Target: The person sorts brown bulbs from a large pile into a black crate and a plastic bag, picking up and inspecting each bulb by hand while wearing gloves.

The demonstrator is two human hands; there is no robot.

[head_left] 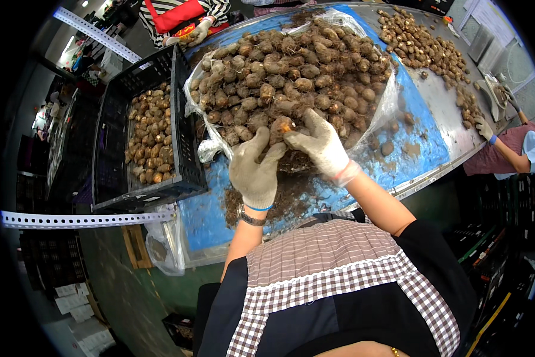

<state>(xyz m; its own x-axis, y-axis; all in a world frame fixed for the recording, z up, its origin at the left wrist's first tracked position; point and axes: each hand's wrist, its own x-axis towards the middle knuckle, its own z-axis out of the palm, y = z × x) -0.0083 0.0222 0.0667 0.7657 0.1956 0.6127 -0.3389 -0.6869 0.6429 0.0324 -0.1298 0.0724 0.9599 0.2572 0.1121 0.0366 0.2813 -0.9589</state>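
1. Between our fingers sat a brown, rounded, fibrous tuber; our grey-gloved left hand curled around it, while our grey-gloved right hand met its right side, its grip unclear to us.
2. Just beyond our fingers lay a heap of brown, hairy tubers.
3. We judged the held tuber light, firm, gritty, best pinched mid-body.

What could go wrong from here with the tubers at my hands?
The orange-marked tuber between the left hand and right hand could slip; how firmly it is held is hard to tell.

The heaped tubers might shift and roll onto the blue sheet, where a few lie loose.

The crumpled clear plastic at the heap's edge, near the left hand, might snag it.
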